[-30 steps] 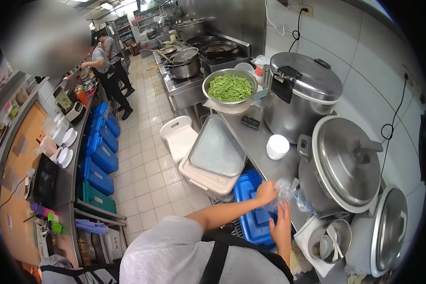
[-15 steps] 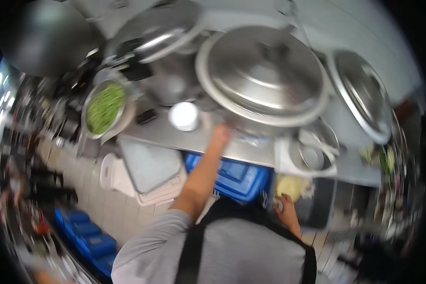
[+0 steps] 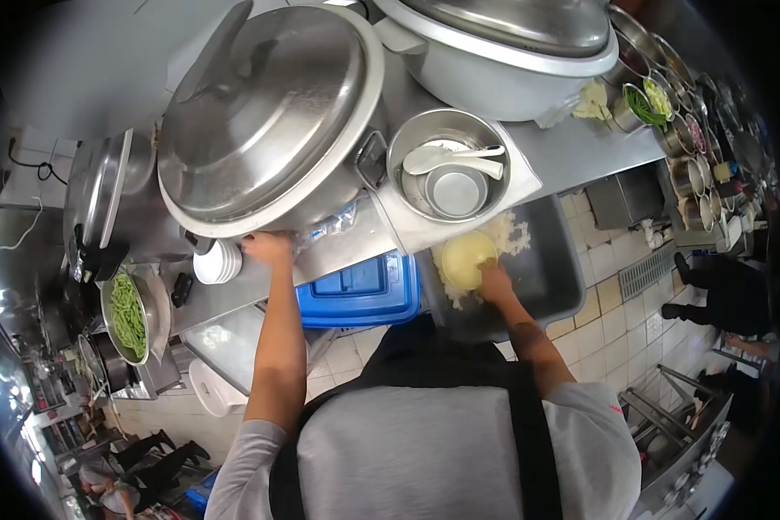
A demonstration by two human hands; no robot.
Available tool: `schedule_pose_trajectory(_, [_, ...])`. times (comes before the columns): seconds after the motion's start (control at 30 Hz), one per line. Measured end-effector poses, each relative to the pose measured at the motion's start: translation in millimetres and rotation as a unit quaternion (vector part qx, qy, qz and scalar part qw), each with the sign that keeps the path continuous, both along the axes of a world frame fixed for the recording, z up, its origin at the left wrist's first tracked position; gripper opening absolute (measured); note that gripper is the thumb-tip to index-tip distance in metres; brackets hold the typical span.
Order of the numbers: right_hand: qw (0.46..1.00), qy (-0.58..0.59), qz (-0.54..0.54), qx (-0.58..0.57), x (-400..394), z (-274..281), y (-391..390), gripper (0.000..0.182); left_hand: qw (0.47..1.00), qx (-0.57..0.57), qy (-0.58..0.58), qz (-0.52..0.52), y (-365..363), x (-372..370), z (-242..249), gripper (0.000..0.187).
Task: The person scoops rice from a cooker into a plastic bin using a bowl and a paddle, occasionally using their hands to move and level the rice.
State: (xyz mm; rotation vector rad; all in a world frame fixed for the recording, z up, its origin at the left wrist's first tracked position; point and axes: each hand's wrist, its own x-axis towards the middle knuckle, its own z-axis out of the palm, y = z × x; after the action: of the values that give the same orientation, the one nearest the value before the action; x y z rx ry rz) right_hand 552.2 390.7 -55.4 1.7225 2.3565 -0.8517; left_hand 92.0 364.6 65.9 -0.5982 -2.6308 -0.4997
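Right hand (image 3: 495,282) grips a yellow bowl (image 3: 466,258), scooping rice (image 3: 503,236) inside the grey tub (image 3: 553,277). Left hand (image 3: 267,248) rests flat by the big pot (image 3: 269,121) (steadying helps); scoop level, keeping the bowl low.

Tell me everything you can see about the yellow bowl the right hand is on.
The yellow bowl is small, round and pale yellow, plastic by its look. It sits tilted in a dark grey tub below the counter edge, with white rice heaped around and beneath it. The right hand grips its lower right rim. What it contains cannot be made out. A steel bowl of utensils stands just above.
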Motion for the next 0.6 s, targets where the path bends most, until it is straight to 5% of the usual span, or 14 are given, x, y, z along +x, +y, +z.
schedule_pose_trajectory(0.13, [0.999, 0.030, -0.027, -0.020, 2.1, -33.1, 1.1, 0.046, 0.996, -0.082, 0.026, -0.037, -21.4, -24.5, -25.7, 0.037])
schedule_pose_trajectory(0.17, [0.996, 0.072, -0.048, -0.005, 6.9, -43.4, 2.4, 0.045, 0.944, 0.081, -0.281, -0.149, -36.1, -58.9, -46.3, 0.032])
schedule_pose_trajectory(0.2, [0.996, 0.071, -0.054, -0.006, 10.3, -42.2, 3.9, 0.045, 0.763, 0.233, -0.554, -0.238, -42.3, -76.5, -57.0, 0.027])
schedule_pose_trajectory(0.23, [0.986, 0.126, -0.109, 0.005, 13.9, -38.0, 4.6, 0.042, 0.761, 0.229, -0.557, -0.241, -42.1, -74.5, -52.5, 0.027])
schedule_pose_trajectory(0.3, [0.970, 0.177, -0.164, 0.020, 26.1, -43.0, 6.1, 0.040, 0.542, 0.496, -0.668, -0.119, -40.4, -68.9, -41.5, 0.021])
schedule_pose_trajectory(0.33, [0.970, 0.165, -0.178, 0.005, 29.5, -45.2, 7.7, 0.039, 0.540, 0.495, -0.670, -0.121, -37.7, -63.1, -38.4, 0.021])
schedule_pose_trajectory(0.4, [0.968, 0.154, -0.197, -0.004, 38.2, -42.8, 10.5, 0.037, 0.668, 0.395, -0.626, -0.067, -29.9, -58.0, -36.4, 0.017])
schedule_pose_trajectory(0.43, [0.963, 0.116, -0.244, -0.007, 45.4, -40.7, 11.2, 0.036, 0.667, 0.395, -0.628, -0.073, -24.7, -55.3, -35.3, 0.017])
schedule_pose_trajectory(0.5, [0.952, 0.079, -0.295, -0.009, 58.2, -27.4, 12.1, 0.036, 0.814, 0.239, -0.518, -0.110, -16.1, -34.7, -17.6, 0.025])
schedule_pose_trajectory(0.53, [0.949, 0.033, -0.314, -0.012, 64.8, -19.4, 13.7, 0.036, 0.813, 0.240, -0.519, -0.114, -14.6, -25.9, -7.1, 0.025])
schedule_pose_trajectory(0.6, [0.943, -0.011, -0.333, -0.010, 70.8, 6.6, 17.4, 0.036, 0.971, -0.071, -0.197, -0.117, -14.4, -10.4, 12.1, 0.042])
